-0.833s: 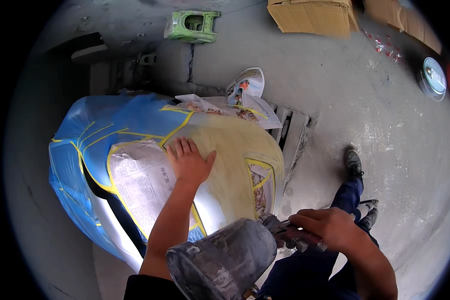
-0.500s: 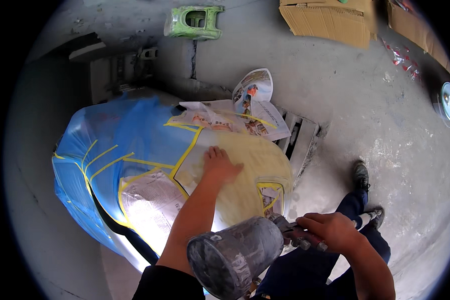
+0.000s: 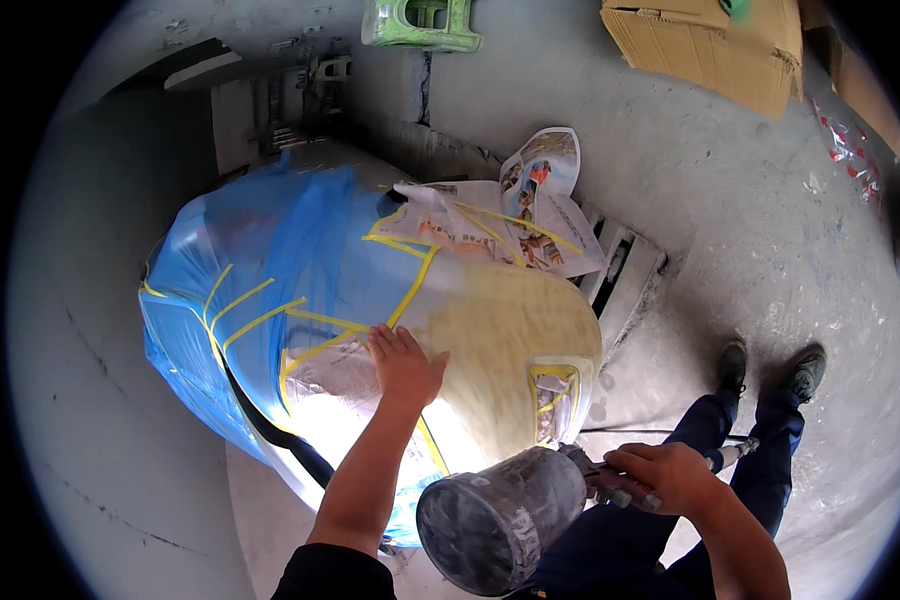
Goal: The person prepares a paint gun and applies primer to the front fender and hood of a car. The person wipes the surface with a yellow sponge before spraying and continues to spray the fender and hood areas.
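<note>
My left hand (image 3: 406, 368) lies open, fingers apart, over the yellow tape edge between a newspaper-covered patch (image 3: 330, 380) and a pale, yellowish bare section (image 3: 500, 340) of the curved body panel. Blue plastic sheeting (image 3: 230, 235), crossed by yellow tape, wraps the left of the panel, and more newspaper (image 3: 485, 230) lies along its far edge. My right hand (image 3: 660, 470) grips the handle of a spray gun (image 3: 602, 475), whose large, smudged grey cup (image 3: 500, 520) hangs low in the middle of the view, near the panel's front edge.
A green plastic stool (image 3: 420, 25) and cardboard boxes (image 3: 700, 55) stand at the back on the grey concrete floor (image 3: 850, 300). A wooden pallet (image 3: 620, 300) shows right of the panel. Red-flecked scraps (image 3: 845, 150) lie at the right. My shoes (image 3: 800, 375) are right of the panel.
My left hand has moved across the panel and now sits lower, at the tape edge. The view has shifted, with the floor items appearing higher and further right, and my feet stand closer together.
</note>
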